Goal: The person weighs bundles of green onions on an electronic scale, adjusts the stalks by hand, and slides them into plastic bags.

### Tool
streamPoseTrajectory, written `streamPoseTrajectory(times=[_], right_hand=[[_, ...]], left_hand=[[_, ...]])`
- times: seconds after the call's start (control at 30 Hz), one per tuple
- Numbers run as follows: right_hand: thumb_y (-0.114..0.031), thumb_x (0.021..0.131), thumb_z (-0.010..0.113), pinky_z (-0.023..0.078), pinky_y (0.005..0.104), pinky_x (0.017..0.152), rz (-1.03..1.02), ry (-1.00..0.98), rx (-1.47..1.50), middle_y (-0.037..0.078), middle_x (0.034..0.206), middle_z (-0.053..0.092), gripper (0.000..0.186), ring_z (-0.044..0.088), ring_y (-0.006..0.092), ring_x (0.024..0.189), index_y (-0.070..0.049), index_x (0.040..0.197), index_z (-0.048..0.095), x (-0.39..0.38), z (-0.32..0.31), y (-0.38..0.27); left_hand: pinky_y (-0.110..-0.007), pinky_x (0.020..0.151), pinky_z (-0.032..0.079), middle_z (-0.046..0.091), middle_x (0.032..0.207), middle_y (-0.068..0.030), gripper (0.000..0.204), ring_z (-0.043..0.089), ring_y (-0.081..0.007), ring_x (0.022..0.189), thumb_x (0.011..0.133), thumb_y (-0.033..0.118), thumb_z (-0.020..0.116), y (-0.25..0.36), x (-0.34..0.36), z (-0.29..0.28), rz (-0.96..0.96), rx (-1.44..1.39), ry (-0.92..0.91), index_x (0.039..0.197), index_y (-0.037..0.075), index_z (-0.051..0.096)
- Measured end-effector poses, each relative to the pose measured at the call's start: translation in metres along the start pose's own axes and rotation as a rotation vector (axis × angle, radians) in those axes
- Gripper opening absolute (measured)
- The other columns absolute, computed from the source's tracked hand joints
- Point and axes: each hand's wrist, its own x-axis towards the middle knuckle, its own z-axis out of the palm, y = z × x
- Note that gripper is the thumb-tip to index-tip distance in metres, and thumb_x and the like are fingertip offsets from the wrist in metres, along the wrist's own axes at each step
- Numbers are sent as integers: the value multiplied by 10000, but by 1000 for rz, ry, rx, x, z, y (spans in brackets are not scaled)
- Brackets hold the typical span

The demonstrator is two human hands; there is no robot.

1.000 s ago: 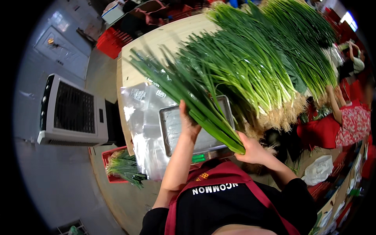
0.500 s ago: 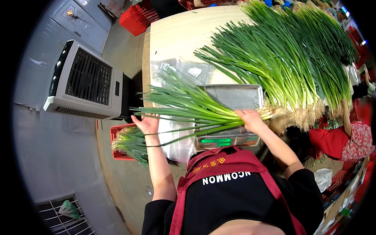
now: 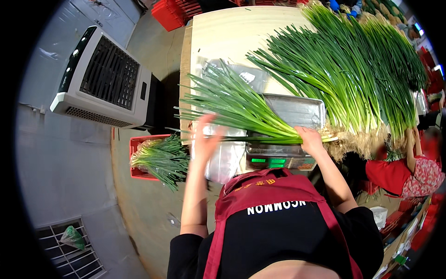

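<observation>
Over the steel tray (image 3: pixel 299 107) of a weighing scale (image 3: pixel 278 163), my right hand (image 3: pixel 310 137) grips a bunch of long green onions (image 3: pixel 255 116) near its white stem end. Leaves fan out leftward, above clear plastic bags (image 3: pixel 223 165) lying on the pale wooden table (image 3: pixel 218 32). Below the leaf tips is my left hand (image 3: pixel 206 137), blurred, its fingers apart and not gripping the bunch. A large pile of green onions (image 3: pixel 325 79), roots toward me, lies just right of the scale.
An air cooler (image 3: pixel 100 79) stands left of the table, with a red crate of green onions (image 3: pixel 158 158) on the floor below it. A co-worker in red (image 3: pixel 390 174) works at the right, another person's blue-gloved hand (image 3: pixel 334 5) shows beyond, and red crates (image 3: pixel 169 14) sit behind.
The bunch has swung down from a diagonal two-handed hold to lie flatter, pointing left across the scale. My left hand has let go of it. The whole view has shifted slightly.
</observation>
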Motion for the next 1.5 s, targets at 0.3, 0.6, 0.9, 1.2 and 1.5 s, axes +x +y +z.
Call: streamPoseTrajectory(times=[0.3, 0.6, 0.9, 1.2, 1.5], right_hand=[[16, 629, 566, 443, 380, 742, 14, -3, -83, 86, 868, 584, 432, 562, 279, 859, -105, 1041, 518, -7, -4, -11], [-205, 606, 702, 395, 373, 836, 57, -64, 74, 80, 969, 574, 461, 526, 268, 951, -116, 1030, 545, -28, -16, -3], [-356, 490, 790, 325, 405, 908, -12, 28, -102, 57, 903, 538, 524, 494, 242, 950, -102, 906, 597, -47, -42, 57], [-366, 614, 753, 230, 433, 1049, 217, 32, 240, 129, 1307, 399, 766, 324, 292, 1243, -115, 1264, 433, -54, -41, 69], [-553, 912, 146, 59, 423, 1085, 786, 412, 1067, 127, 1434, 224, 685, 120, 255, 1346, -57, 1375, 242, -70, 17, 90]], left_hand=[[-521, 1070, 111, 372, 1303, -183, 998, 282, -329, 1275, 510, 357, 793, 14, 24, 157, 577, 841, -702, 1352, 167, 292], [-395, 801, 372, 551, 871, -84, 466, 507, -259, 924, 543, 306, 729, -2, 15, 182, 580, 691, -746, 923, 125, 529], [-416, 857, 351, 531, 899, -89, 489, 494, -264, 931, 565, 222, 712, -7, 2, 178, 591, 635, -617, 997, 127, 503], [-440, 935, 321, 525, 931, -109, 634, 477, -287, 969, 502, 331, 782, 0, 1, 180, 457, 587, -541, 1029, 100, 517], [-512, 984, 253, 493, 1055, -106, 783, 432, -270, 1079, 557, 444, 763, 6, 0, 180, 507, 696, -703, 1215, 153, 455]])
